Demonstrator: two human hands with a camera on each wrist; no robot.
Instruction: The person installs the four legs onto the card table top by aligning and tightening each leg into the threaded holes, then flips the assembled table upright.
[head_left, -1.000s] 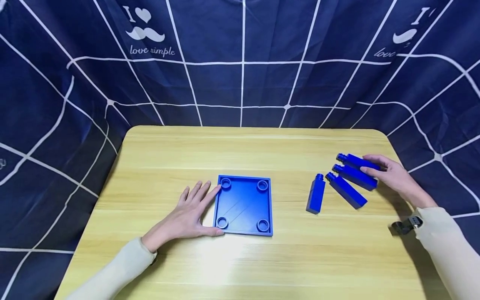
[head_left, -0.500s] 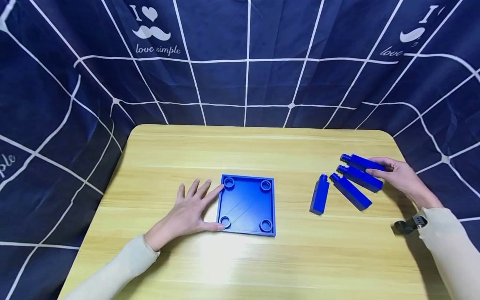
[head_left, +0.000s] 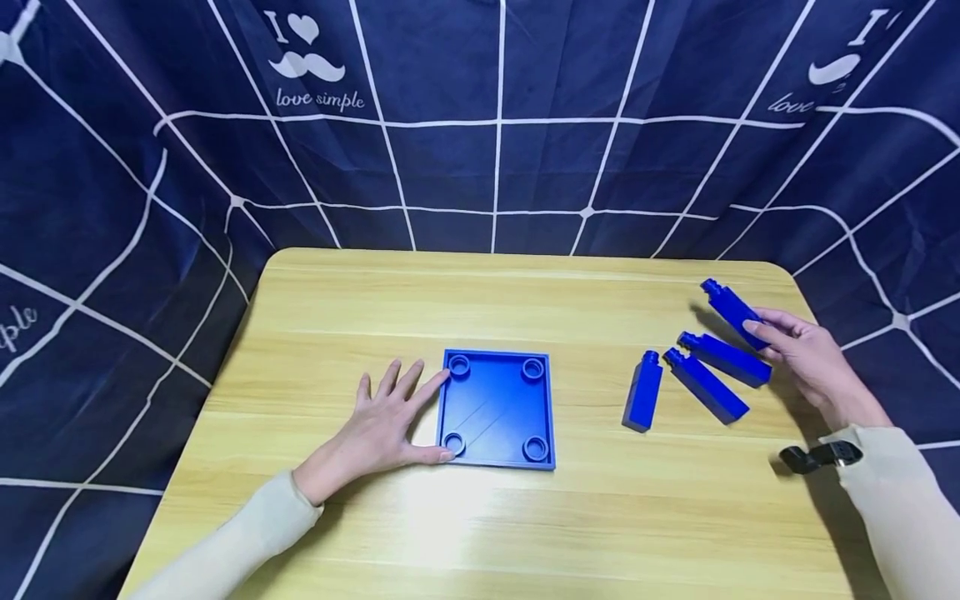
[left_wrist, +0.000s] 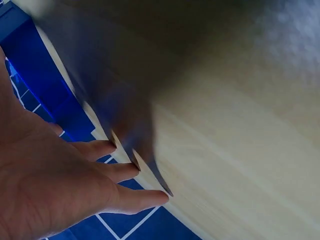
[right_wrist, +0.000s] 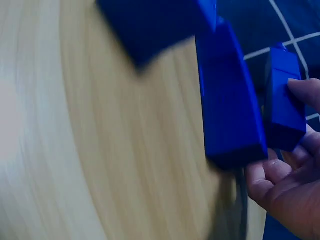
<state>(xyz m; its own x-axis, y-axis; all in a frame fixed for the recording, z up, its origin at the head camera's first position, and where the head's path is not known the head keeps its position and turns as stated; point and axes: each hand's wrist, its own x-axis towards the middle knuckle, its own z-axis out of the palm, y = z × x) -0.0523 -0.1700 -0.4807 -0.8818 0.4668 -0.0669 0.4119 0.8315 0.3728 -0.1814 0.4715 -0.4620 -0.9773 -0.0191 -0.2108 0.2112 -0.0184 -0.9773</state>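
A square blue plastic tabletop-like panel (head_left: 495,408) lies on the table with its raised rim up and a round socket in each corner. My left hand (head_left: 386,425) spreads along its left side, forefinger and thumb touching the edge, fingers straight. In the right hand (head_left: 817,362) I pinch one blue square peg-ended leg (head_left: 731,308) between thumb and fingers, its notched peg pointing up and away; it is raised off the table. Three similar legs lie close by: one leg (head_left: 726,360) just below the held one, a second leg (head_left: 707,386), and a third leg (head_left: 642,392) farther left.
The light wood table (head_left: 375,292) has rounded far corners. Dark blue grid-patterned cloth (head_left: 450,167) hangs behind it and at both sides. A black strap device (head_left: 821,456) sits at the right wrist.
My right hand has lifted the farthest leg off the table and tilted it, away from the leg beside it. The left hand stays at the panel. The head view has shifted slightly.
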